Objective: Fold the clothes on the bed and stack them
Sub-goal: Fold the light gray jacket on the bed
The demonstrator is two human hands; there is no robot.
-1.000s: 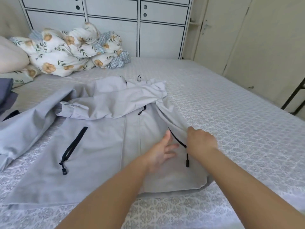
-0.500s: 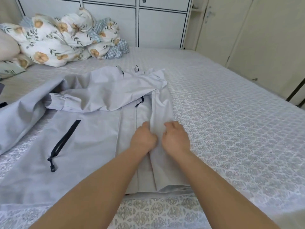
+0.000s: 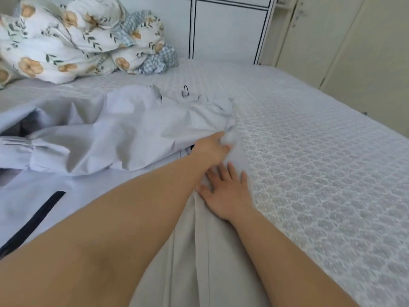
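While the grey jacket point(image 3: 115, 138) sprawls across the bed point(image 3: 309, 151) | risk: we judge the folded right edge slips if pressure lifts | right hand point(image 3: 228, 193) flat, fingers spread, pressing the fold | left hand point(image 3: 211, 149) reaching ahead, fingers touching bunched shoulder cloth; grip unclear.

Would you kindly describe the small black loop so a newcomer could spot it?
Start at the grey jacket spread on the bed. At its far edge, toward the white cupboard, the black loop stands upright, thin and round, unlike the long black zip.
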